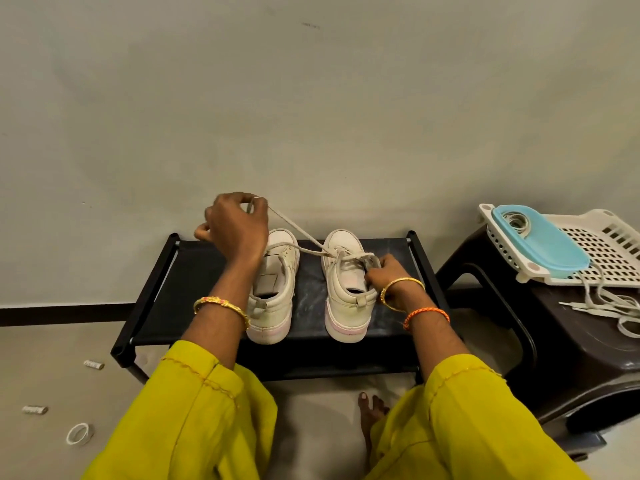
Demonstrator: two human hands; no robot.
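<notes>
Head view. Plain grey wall behind, pale floor below. A low black shoe rack stands against the wall.

- Two white sneakers sit on the rack's top shelf, heels toward the camera: left sneaker and right sneaker, apart from each other.
- The shoelace is threaded in the right sneaker's eyelets. One strand runs taut up and left to the left hand.
- Left hand: raised above the left sneaker's toe, fingers curled, pinching the shoelace end.
- Right hand: fingers curled, gripping the right sneaker at its lacing.

To the right, a dark brown plastic stool bears a white perforated basket, a blue lidded box and loose laces. A tape roll lies on the floor at left.
</notes>
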